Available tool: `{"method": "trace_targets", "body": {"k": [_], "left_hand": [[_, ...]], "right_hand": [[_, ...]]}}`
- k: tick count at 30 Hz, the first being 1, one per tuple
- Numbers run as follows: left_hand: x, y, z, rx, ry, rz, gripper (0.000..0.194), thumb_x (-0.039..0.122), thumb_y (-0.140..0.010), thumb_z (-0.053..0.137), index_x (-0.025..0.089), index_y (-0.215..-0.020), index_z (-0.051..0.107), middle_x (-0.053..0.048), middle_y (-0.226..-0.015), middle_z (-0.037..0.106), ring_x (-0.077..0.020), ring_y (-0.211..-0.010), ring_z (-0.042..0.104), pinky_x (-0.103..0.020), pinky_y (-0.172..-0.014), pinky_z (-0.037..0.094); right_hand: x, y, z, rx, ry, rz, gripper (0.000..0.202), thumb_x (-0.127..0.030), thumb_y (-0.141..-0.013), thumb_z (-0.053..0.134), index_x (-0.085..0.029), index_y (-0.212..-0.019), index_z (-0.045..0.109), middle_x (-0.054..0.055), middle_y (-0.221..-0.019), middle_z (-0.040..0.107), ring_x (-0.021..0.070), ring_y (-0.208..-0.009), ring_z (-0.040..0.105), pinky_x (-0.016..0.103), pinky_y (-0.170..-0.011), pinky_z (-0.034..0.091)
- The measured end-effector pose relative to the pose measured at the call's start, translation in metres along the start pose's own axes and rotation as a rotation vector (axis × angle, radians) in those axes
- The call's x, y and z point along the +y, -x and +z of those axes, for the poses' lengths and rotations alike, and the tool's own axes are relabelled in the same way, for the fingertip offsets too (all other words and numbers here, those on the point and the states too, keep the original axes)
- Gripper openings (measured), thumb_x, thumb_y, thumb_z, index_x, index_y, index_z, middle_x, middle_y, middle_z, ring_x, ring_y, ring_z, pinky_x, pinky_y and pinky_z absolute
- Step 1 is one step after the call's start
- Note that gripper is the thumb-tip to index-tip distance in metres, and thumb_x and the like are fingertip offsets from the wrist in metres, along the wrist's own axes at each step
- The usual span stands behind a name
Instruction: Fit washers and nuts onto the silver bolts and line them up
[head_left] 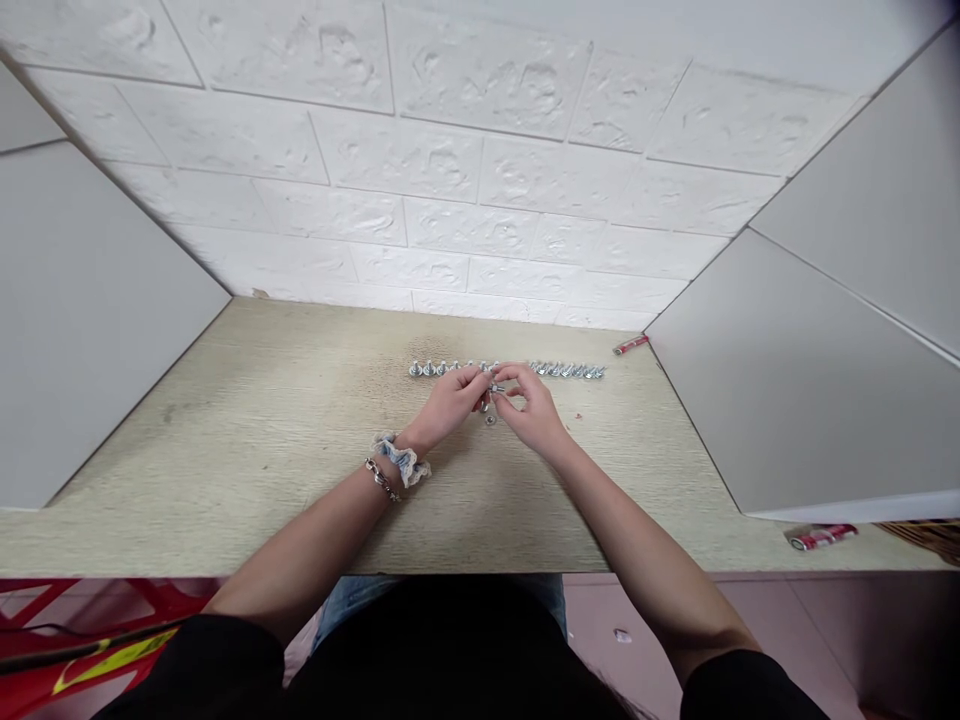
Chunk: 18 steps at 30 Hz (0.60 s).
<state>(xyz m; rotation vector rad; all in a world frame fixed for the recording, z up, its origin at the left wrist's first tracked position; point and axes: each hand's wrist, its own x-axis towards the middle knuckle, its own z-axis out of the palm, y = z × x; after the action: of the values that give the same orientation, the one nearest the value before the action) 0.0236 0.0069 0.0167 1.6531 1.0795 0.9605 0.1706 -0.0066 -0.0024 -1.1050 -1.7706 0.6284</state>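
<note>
My left hand (454,398) and my right hand (531,408) meet over the wooden table. Between their fingertips is a small metal bolt (496,388), pinched from both sides. Just below the fingers a metal washer or nut (490,420) lies on the wood. Behind my hands runs a row of small shiny metal pieces. Its left part has upright bolts (429,368) on round bases; its right part has tilted pieces (568,370) set close together. My fingers hide some of the row's middle.
The table (300,400) meets a white brick-patterned wall (442,170). Grey panels stand left (97,320) and right (825,400). One red battery-like cylinder (631,345) lies at the back right, another (823,537) at the front right. A red stool (45,650) is below left.
</note>
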Motion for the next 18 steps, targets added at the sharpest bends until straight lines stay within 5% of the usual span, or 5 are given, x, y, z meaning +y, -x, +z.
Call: {"method": "trace_targets", "body": {"k": [5, 10, 18], "left_hand": [[0.001, 0.0013, 0.0001, 0.001, -0.007, 0.0, 0.038, 0.038, -0.083, 0.041, 0.016, -0.052, 0.042, 0.003, -0.05, 0.045, -0.0092, -0.05, 0.042, -0.022, -0.052, 0.032], [0.0008, 0.0008, -0.0004, -0.004, -0.007, 0.008, 0.038, 0.039, -0.083, 0.042, 0.016, -0.052, 0.043, 0.003, -0.049, 0.044, -0.0093, -0.05, 0.041, -0.022, -0.052, 0.032], [-0.0025, -0.0002, 0.0001, -0.002, 0.02, -0.012, 0.035, 0.035, -0.082, 0.042, 0.016, -0.053, 0.044, 0.003, -0.05, 0.046, -0.0091, -0.051, 0.043, -0.022, -0.052, 0.033]], "right_hand": [[-0.0012, 0.0005, -0.0008, 0.01, -0.004, 0.029, 0.026, -0.022, -0.075, 0.052, -0.024, -0.101, 0.053, 0.006, -0.109, 0.056, 0.0197, -0.103, 0.051, 0.033, -0.075, 0.046], [0.0026, -0.0023, -0.0021, -0.013, 0.019, 0.035, 0.016, -0.029, -0.08, 0.049, -0.023, -0.088, 0.061, 0.007, -0.103, 0.058, 0.0203, -0.101, 0.053, 0.035, -0.075, 0.047], [-0.0051, -0.0001, -0.0014, -0.015, 0.025, 0.009, 0.019, -0.021, -0.072, 0.055, -0.024, -0.09, 0.057, 0.006, -0.109, 0.056, 0.0198, -0.104, 0.051, 0.032, -0.073, 0.047]]}}
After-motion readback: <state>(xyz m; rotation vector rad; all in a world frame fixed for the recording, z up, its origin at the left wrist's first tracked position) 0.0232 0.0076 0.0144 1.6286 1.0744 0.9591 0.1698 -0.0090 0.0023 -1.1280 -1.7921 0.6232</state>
